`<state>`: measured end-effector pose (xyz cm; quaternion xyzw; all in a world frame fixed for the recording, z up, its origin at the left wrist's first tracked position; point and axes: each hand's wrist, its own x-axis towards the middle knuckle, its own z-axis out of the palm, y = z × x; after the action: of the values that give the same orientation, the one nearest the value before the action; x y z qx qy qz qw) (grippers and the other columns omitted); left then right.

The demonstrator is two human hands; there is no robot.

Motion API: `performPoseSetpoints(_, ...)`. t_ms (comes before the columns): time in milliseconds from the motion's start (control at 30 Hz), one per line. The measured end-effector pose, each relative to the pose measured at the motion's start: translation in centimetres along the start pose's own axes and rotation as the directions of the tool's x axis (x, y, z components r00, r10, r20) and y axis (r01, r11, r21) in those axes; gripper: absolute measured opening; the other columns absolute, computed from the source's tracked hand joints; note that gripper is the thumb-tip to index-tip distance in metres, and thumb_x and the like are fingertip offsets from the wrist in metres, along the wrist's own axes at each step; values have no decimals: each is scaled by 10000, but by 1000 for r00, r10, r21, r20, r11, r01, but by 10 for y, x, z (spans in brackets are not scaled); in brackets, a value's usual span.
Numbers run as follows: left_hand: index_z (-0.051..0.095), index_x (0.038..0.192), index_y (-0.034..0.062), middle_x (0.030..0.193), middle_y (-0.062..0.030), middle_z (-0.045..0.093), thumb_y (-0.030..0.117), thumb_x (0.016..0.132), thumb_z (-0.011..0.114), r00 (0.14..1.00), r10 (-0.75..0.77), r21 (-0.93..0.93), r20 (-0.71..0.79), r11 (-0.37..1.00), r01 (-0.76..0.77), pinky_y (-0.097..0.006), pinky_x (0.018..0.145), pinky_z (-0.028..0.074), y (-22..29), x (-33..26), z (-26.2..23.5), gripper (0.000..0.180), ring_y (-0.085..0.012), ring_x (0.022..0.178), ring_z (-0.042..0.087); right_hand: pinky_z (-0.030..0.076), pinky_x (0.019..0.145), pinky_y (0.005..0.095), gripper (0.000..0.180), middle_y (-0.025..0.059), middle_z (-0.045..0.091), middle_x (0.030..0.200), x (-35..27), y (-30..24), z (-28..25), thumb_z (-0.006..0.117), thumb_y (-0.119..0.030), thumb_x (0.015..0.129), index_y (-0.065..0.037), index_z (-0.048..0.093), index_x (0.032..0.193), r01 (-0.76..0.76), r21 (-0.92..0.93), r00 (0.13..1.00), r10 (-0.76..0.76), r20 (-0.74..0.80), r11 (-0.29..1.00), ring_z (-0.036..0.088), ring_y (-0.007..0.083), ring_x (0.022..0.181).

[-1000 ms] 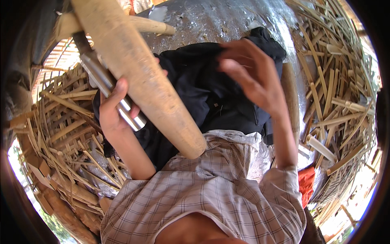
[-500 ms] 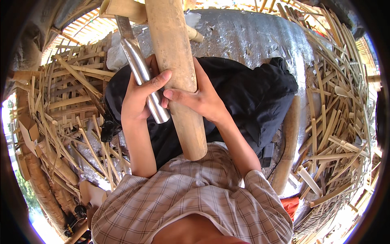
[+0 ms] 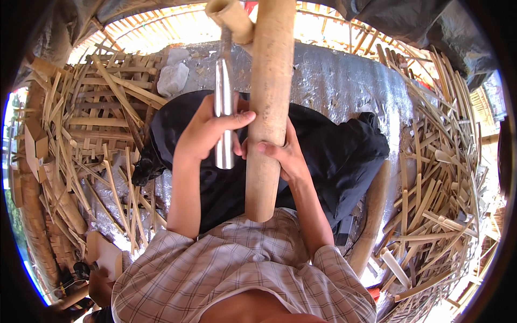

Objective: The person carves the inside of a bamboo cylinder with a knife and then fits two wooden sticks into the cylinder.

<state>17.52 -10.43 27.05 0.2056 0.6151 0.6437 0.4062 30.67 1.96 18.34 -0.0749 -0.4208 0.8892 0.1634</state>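
Note:
My left hand [image 3: 199,132] is closed round the shiny tubular handle of a metal-handled blade tool [image 3: 223,91]. Its thumb lies across the handle, with the tip against a thick bamboo pole [image 3: 272,81]. The tool's darker, narrower upper part runs up to a short bamboo tube [image 3: 235,19], which sticks out leftward from behind the pole; whether they touch I cannot tell. Round the pole's right side, my right hand [image 3: 290,157] grips it below the middle, thumb in front, other fingers mostly hidden. The pole's near end is above my lap, close to my checked shirt [image 3: 242,247].
Dark cloth [image 3: 334,156] covers my legs. Heaped bamboo strips [image 3: 431,199] lie at the right, with more loose strips [image 3: 126,199] at the left by a woven bamboo panel [image 3: 107,105]. A pale block [image 3: 172,79] rests on the silvery sheet [image 3: 350,72] ahead.
The pole and tool have shifted rightward and slightly down in the view, and stand more upright. Both hands keep their hold. The surroundings have shifted too, as the view has turned.

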Motion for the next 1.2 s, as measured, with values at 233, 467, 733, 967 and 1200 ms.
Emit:
performPoseSetpoints(233, 558, 921, -41, 730, -141, 655, 177, 878, 766, 997, -22, 382, 71, 924, -7, -243, 343, 376, 51, 43, -29, 304, -102, 416, 512, 595, 698, 423, 903, 243, 608, 1177, -12, -50, -28, 807, -31, 722, -20, 288, 1461, 377, -397, 919, -391, 47, 837, 706, 317, 805)
performPoseSetpoints(467, 421, 829, 93, 596, 49, 418, 91, 842, 667, 966, -173, 497, 192, 866, 56, -239, 357, 321, 120, 107, -38, 246, -28, 428, 394, 510, 971, 441, 934, 208, 642, 1220, -15, -217, 17, 859, -149, 624, 58, 421, 1423, 314, -926, 504, -790, 349, -209, 651, 298, 1104)
performPoseSetpoints(733, 472, 704, 86, 555, 70, 369, 103, 792, 629, 919, -309, 651, 246, 755, 79, -216, 350, 257, 146, 157, -17, 181, -12, 397, 322, 568, 832, 423, 726, 203, 693, 1039, 8, -273, 57, 859, -143, 649, -25, 525, 1282, 356, -849, 457, -719, 524, -391, 699, 266, 927)
performPoseSetpoints(967, 429, 694, 128, 584, 88, 400, 97, 809, 583, 905, -358, 665, 229, 737, 123, -192, 353, 258, 154, 189, -14, 195, 6, 412, 335, 521, 998, 412, 996, 312, 657, 1217, 22, -253, -23, 881, -233, 624, 86, 425, 1450, -35, -957, 937, -342, 69, -288, 664, 400, 1164)
performPoseSetpoints(1200, 438, 678, 136, 585, 98, 407, 102, 817, 578, 892, -377, 636, 249, 759, 143, -175, 350, 276, 148, 192, -25, 200, 27, 423, 359, 587, 708, 366, 634, 158, 719, 960, -18, -313, 90, 826, -160, 689, 50, 579, 1234, 238, -968, 754, -612, 238, -83, 725, 258, 822)
